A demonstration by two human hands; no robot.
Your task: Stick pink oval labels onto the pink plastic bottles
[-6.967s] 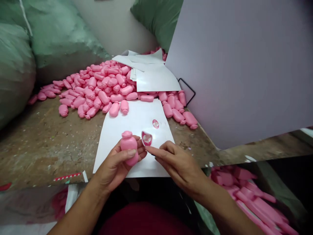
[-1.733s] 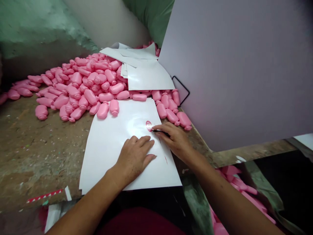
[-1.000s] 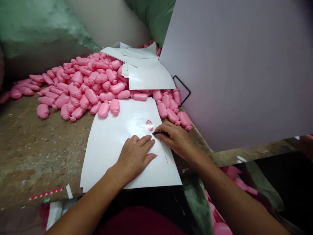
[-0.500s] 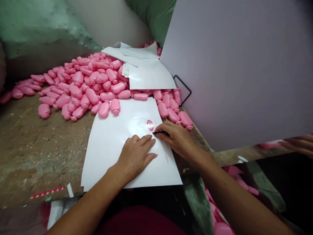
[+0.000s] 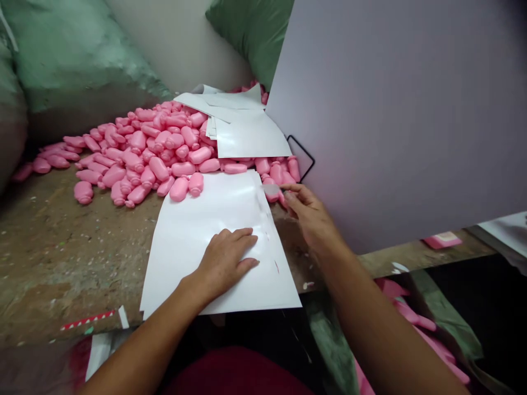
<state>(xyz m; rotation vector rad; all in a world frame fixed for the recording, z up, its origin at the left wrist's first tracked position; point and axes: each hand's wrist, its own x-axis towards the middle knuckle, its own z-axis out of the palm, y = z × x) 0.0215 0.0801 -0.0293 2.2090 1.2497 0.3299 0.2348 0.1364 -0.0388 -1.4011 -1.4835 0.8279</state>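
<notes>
Lifted from the sheet [image 5: 197,230], right hand [image 5: 310,216] nears pink bottles [image 5: 195,184] by lilac board [image 5: 391,120].

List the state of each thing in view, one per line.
Left hand: open, flat on the sheet
Right hand: raised at the sheet's edge, fingers curled, grip unclear
White sheet: flat on the bench
Sheet stack: lying on the bottles, edges curling
Pink bottles: loose, heaped
Green sacks: full, bulging

Bright pink bottles [image 5: 158,169] heap beside a white sheet [image 5: 214,219], with green sacks [image 5: 69,60] behind and red-and-white striped tape [image 5: 88,320] on the brown desk [image 5: 61,258].
</notes>
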